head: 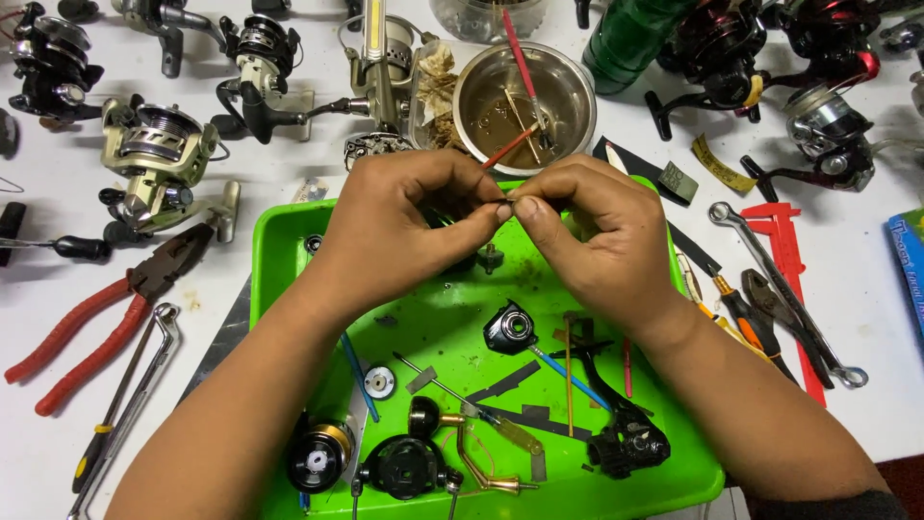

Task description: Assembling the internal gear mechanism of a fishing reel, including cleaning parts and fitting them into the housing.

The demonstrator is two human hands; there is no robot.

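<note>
Both hands are up over the far half of the bright green tray [279, 241], fingertips pressed together. The left hand [404, 226] and the right hand [602, 241] meet thumb to forefinger, pinching a tiny part [508, 201] between them; it is too small, and too buried in the fingers, for me to tell what it is. The other fingers curl in tight, so neither hand is spread.

Lower in the tray, nearer the person, lie stripped reel pieces: a black side cover [510, 329] just below the hands, a black reel body [628, 441] toward the tray's right corner, a black rotor [402, 468] and a dark spool with a gold rim [318, 456] along the near edge, and a gold bail wire [481, 462] between them. A small round bearing [379, 381] sits left of centre.

Just beyond the tray stands a steel bowl [568, 106] with brownish liquid and a red-handled brush [520, 58] leaning in it. Left of the tray lie red-handled pliers [91, 332] and a whole silver-green spinning reel [159, 159]. Right of the tray lie a combination wrench [780, 289] and a red plastic caliper [789, 260].
</note>
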